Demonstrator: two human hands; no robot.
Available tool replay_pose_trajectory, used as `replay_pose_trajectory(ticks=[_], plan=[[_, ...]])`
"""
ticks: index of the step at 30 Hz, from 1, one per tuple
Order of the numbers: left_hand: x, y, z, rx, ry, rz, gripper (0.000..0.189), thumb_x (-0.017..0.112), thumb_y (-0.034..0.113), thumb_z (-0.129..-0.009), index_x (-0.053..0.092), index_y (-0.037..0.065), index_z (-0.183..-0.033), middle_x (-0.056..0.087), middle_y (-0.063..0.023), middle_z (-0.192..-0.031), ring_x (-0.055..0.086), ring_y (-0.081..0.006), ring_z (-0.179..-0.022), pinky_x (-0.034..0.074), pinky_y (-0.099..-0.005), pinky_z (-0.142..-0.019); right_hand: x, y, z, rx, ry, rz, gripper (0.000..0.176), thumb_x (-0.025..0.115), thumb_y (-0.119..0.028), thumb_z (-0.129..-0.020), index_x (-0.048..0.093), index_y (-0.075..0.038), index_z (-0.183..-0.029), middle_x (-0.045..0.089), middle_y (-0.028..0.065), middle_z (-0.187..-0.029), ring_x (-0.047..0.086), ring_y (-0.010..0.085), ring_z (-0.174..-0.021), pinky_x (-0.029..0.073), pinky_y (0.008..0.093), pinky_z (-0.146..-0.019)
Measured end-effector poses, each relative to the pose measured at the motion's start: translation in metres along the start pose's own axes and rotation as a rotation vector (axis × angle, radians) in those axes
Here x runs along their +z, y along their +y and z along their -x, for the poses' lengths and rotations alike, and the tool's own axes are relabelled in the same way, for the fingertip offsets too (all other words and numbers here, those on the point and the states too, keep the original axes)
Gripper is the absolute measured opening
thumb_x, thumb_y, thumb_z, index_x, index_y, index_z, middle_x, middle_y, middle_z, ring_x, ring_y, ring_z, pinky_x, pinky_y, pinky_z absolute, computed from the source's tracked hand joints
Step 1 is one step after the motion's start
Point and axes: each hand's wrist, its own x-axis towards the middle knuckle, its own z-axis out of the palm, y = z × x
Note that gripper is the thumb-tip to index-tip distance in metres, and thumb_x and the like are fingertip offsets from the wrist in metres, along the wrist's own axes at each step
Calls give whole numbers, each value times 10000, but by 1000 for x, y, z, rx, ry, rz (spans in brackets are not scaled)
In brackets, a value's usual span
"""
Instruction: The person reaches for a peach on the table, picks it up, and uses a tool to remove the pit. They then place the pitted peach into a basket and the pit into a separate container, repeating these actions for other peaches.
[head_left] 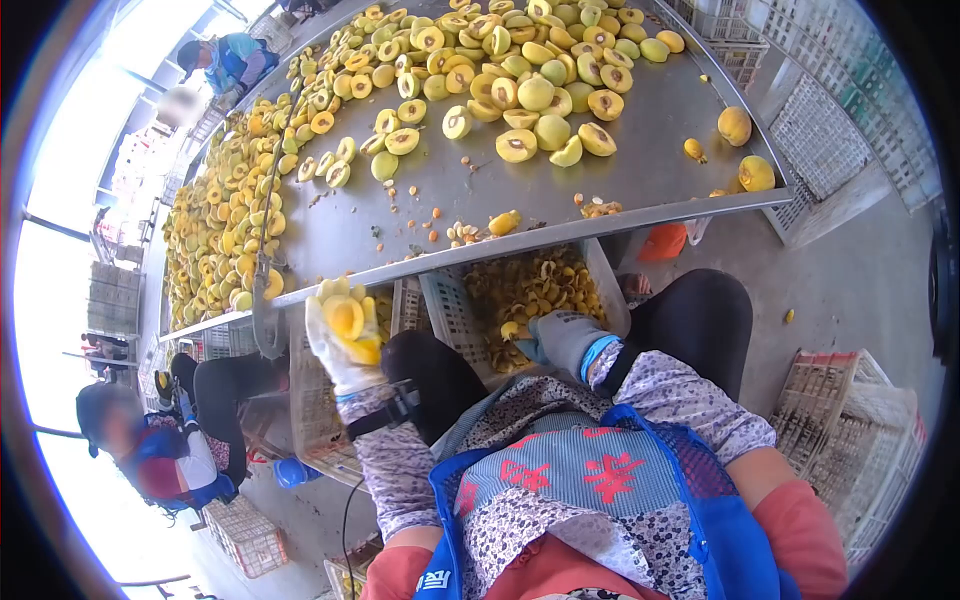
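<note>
My left hand point(341, 338), in a whitish glove, is closed around a yellow peach half point(346, 316) with its hollow turned up, just off the table's front edge. My right hand point(568, 338), in a grey glove with blue at the cuff, has its fingers curled over the near side of a crate point(603, 280) between my knees. What those fingers grip is hidden. Dark yellow peach scraps point(545, 285) fill much of the crate, and a brighter yellow piece point(511, 330) shows by my right fingertips. Many halved peaches point(520, 95) lie on the metal table point(450, 190), several with pits in them.
A metal divider point(270, 215) separates another heap of peach halves point(225, 220) on the left. Seated at left is a co-worker point(165, 440); another person point(235, 62) is farther back. Crates point(835, 430) stand at right, and an orange bag point(662, 242) hangs under the table.
</note>
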Motion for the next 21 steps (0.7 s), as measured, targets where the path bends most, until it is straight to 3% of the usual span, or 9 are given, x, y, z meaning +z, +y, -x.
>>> replay_pose_trajectory(ticks=[1,3,4,9,11,13,15,16,21], plan=[[-13,19,-6,96,3,-328,345,582,265,-972,618,-11,-1177,672,-102,-1081,643,-181,-943,540,-291,-805,-7,-1,3,41,52,-35,504,491,-486,-982,665,-39,-1138,709,208,-987,671,376,-1001,507,460,-897],[-64,24,-37,292,118,-984,377,632,259,-932,638,-49,-1150,681,-145,-1073,655,-221,-926,551,-361,-817,-11,1,2,84,108,-74,469,501,-454,-978,670,-41,-1122,701,224,-1014,661,404,-1011,509,472,-890],[-58,30,-42,410,190,-1206,403,649,233,-922,615,-80,-1175,679,-146,-1071,644,-219,-957,521,-343,-879,-9,3,-1,24,239,-122,436,548,-452,-962,677,-49,-1070,700,225,-937,673,405,-914,521,485,-814],[121,-9,-22,491,-277,-1045,495,696,291,-884,599,-20,-1257,629,-148,-1206,617,-204,-1051,480,-325,-941,-5,14,-9,-72,490,-134,395,614,-437,-940,669,-47,-969,685,219,-791,680,398,-740,532,488,-667],[179,-42,-33,412,-456,-1202,702,693,465,-847,526,19,-1363,568,-180,-1343,598,-267,-1148,440,-370,-1022,-6,14,-8,-136,624,-147,360,639,-396,-937,651,-37,-912,662,211,-724,664,390,-658,515,469,-584],[222,-84,-50,379,-547,-1319,759,670,496,-839,477,33,-1409,527,-203,-1397,549,-311,-1236,402,-401,-1073,-1,19,-10,-142,644,-160,341,647,-376,-936,645,-36,-910,655,204,-703,658,386,-631,507,460,-557],[242,-118,-62,304,-642,-1501,774,667,484,-823,458,38,-1419,502,-205,-1423,492,-334,-1301,370,-406,-1103,-5,22,-9,-149,664,-173,323,654,-356,-936,639,-34,-908,648,198,-681,652,381,-603,498,451,-529],[251,-127,-61,395,-706,-1718,744,692,444,-795,486,39,-1385,547,-204,-1370,524,-347,-1263,398,-402,-1084,-11,19,-5,-162,655,-193,312,650,-344,-939,637,-33,-934,654,199,-695,658,384,-628,503,443,-546],[234,-120,-55,477,-809,-1534,568,731,316,-808,556,42,-1274,642,-136,-1160,635,-239,-1053,514,-352,-916,-28,15,-1,-261,741,-410,274,614,-291,-967,627,-27,-1036,676,182,-756,680,364,-698,519,405,-618]])
